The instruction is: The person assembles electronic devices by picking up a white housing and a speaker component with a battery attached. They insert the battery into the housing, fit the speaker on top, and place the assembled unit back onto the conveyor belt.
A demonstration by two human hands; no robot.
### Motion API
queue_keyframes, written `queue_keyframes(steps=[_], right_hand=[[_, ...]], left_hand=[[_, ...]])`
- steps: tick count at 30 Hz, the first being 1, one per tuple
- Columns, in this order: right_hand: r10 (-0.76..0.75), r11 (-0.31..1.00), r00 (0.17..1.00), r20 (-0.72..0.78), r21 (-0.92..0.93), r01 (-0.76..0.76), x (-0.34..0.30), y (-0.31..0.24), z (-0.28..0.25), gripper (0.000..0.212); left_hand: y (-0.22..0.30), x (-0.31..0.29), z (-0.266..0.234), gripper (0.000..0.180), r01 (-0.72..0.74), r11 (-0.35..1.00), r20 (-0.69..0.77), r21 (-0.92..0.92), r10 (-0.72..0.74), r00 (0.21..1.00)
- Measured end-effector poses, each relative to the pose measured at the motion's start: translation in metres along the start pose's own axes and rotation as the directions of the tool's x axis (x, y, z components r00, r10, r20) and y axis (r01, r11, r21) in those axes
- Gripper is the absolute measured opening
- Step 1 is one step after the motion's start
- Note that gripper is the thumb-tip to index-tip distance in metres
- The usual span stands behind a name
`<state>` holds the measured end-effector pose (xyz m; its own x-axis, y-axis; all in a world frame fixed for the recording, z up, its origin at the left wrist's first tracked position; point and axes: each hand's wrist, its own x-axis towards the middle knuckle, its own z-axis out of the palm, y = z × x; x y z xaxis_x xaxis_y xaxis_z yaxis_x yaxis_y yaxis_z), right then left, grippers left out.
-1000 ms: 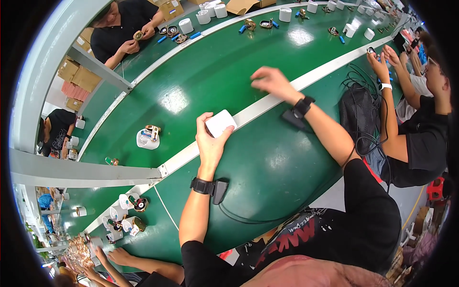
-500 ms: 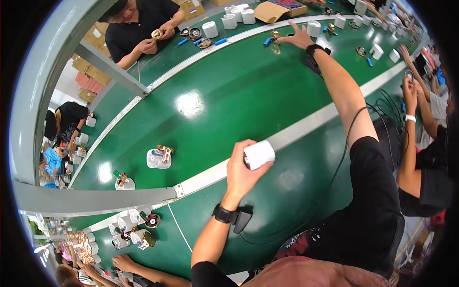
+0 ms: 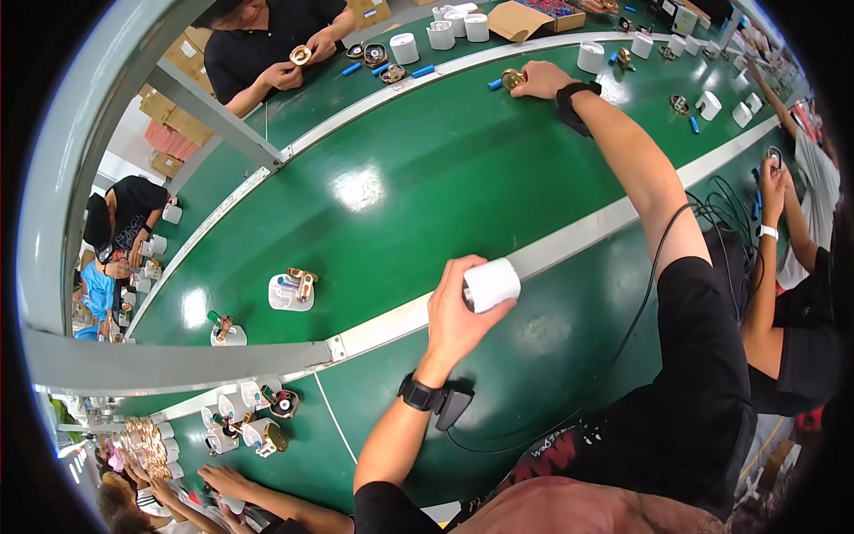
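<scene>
My left hand (image 3: pixel 455 311) is wrapped round a white plastic housing (image 3: pixel 495 285), a short cup shape tipped on its side above the pale rail. Far across the green belt, my right hand (image 3: pixel 540 80) has its fingertips closed on the edge of a round gold-coloured part (image 3: pixel 512 80). A blue cylinder (image 3: pixel 495 84) lies just left of that part. Each wrist wears a black strap with a small box. On the belt to the left sits a white housing (image 3: pixel 292 294) with gold and coloured parts in it; another white housing (image 3: pixel 229 335) stands nearer the post.
A grey metal frame (image 3: pixel 169 368) crosses the left side. Several filled housings (image 3: pixel 264 436) stand on the near-left table. A co-worker (image 3: pixel 276 53) opposite handles a gold ring part. White housings (image 3: pixel 591 57) line the far side. A black cable (image 3: pixel 636 303) hangs past my right arm.
My right hand's spread fingers have closed on the round gold part. The left hand, still holding the white housing, has shifted only slightly. The person opposite keeps handling the gold ring.
</scene>
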<state>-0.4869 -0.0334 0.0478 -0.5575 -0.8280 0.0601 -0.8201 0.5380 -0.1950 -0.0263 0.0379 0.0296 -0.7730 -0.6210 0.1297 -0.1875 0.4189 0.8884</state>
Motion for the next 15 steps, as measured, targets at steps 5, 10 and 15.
queue_keyframes(steps=[5, 10, 15], right_hand=[[-0.151, 0.982, 0.989, 0.000, 0.111, 0.150, -0.043, -0.003, -0.011, 0.062], [-0.144, 0.842, 0.979, 0.142, 0.537, 0.046, -0.139, -0.044, -0.044, 0.051], [-0.245, 0.781, 0.926, 0.288, 0.625, 0.012, -0.244, -0.085, -0.065, 0.039]], left_hand=[[-0.007, 0.000, 0.006, 0.057, -0.050, 0.998, -0.038, -0.047, 0.048, 0.998], [-0.013, -0.003, 0.005, 0.056, -0.042, 0.997, -0.034, -0.071, 0.040, 0.999], [-0.024, 0.003, 0.007, 0.055, -0.103, 0.976, -0.102, -0.191, 0.085, 0.991]])
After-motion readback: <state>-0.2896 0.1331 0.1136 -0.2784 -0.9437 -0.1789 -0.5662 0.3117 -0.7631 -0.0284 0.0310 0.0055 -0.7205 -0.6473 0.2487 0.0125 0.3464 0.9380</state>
